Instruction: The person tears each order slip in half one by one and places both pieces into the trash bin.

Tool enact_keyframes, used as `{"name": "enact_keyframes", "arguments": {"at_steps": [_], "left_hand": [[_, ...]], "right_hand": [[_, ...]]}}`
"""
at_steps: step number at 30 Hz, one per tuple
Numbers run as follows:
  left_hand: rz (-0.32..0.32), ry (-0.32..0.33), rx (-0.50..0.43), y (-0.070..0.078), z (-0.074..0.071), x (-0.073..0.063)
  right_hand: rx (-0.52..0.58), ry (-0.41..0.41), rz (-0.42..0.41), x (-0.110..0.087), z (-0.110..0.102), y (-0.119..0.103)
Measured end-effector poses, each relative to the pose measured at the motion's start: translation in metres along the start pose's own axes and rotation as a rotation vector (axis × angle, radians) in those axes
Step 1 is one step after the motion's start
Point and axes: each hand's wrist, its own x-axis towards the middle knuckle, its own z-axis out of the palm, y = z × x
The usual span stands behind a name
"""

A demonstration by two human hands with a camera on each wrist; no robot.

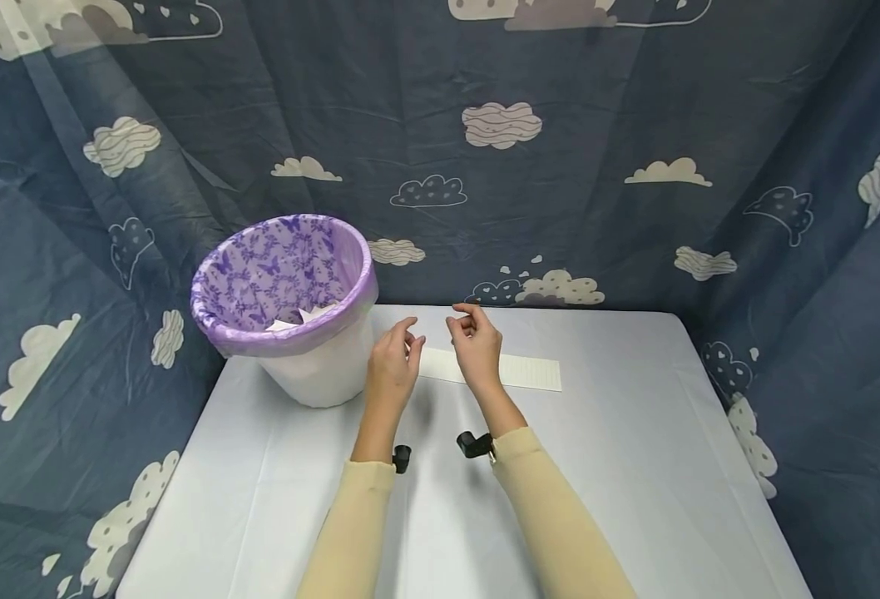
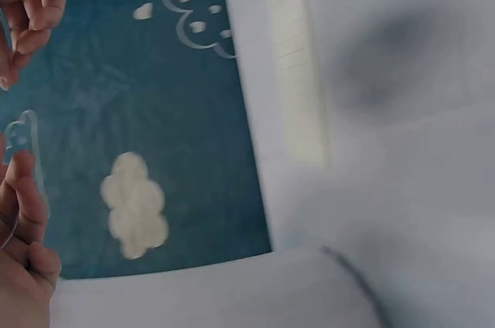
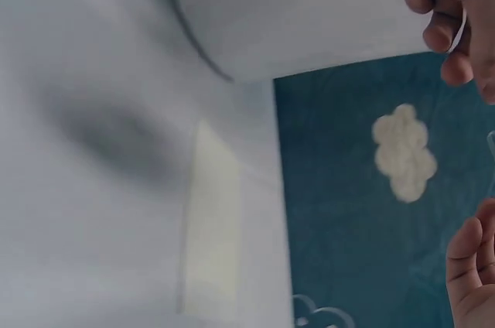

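Observation:
My left hand (image 1: 393, 362) hangs above the table just right of the bin, its fingers loosely bent and nothing visible between them. Facing it across a small gap, my right hand (image 1: 479, 348) has fingers bent the same way and also shows nothing held. Below and behind both hands, a long pale strip of lined paper (image 1: 531, 373) lies flat on the table; the right hand and forearm cover part of it. The left wrist view shows the strip (image 2: 298, 73) apart from both hands. In the right wrist view, the left hand (image 3: 460, 15) is above the right hand (image 3: 473, 270).
A white bin (image 1: 320, 374) with a purple patterned liner (image 1: 283, 266) stands at the table's back left, white paper pieces (image 1: 318, 313) inside. The white table (image 1: 635, 466) meets a dark cloud-print curtain (image 1: 597, 91) behind and at the sides.

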Motion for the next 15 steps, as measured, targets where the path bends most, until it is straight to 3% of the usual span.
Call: {"name": "enact_keyframes", "arguments": {"at_steps": [15], "left_hand": [[-0.127,-0.218,0.044,-0.03,0.048,-0.007]], "right_hand": [[-0.083,-0.067,0.19,-0.014,0.009,0.054]]}}
